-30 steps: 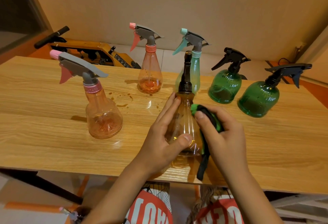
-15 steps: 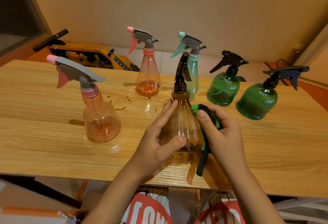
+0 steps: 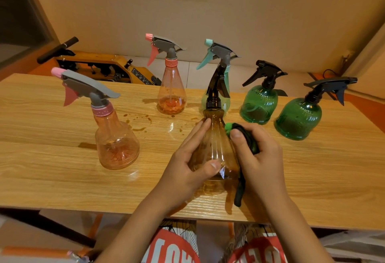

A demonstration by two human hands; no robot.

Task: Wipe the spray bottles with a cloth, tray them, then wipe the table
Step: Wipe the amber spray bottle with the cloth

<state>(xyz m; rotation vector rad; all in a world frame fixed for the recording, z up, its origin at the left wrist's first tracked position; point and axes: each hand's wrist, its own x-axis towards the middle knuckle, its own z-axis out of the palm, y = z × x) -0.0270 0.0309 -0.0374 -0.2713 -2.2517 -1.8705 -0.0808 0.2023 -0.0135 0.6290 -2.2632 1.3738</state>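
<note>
Left hand: our view looks down on the left hand [image 3: 187,166] wrapped round an amber, ribbed clear-plastic spray bottle with a black trigger head [image 3: 214,143], thumb on the near face and fingers up the left side.
Right hand: the right hand [image 3: 262,160] grips a bunched green-and-black cloth [image 3: 249,139] and presses it against the bottle's right side; a dark tail of the cloth hangs below the hand.
Amber bottle: near upright at the near middle of the pale wood-grain tabletop [image 3: 62,169]; we cannot tell whether its base touches the wood.
Left side: a pink clear-plastic spray bottle with a grey trigger head [image 3: 116,146] stands well apart from the hands.
Far row: from left to right we see a second pink bottle with a grey head [image 3: 171,95], a mint-green bottle [image 3: 227,102] partly hidden behind the amber one, and two round dark-green bottles with black heads, one [image 3: 259,104] beside the other [image 3: 299,118].
Spills: brownish drops [image 3: 135,118] dot the tabletop between the two pink bottles.
Beyond the far edge: a yellow machine with a black handle [image 3: 100,64] sits by the wall.
</note>
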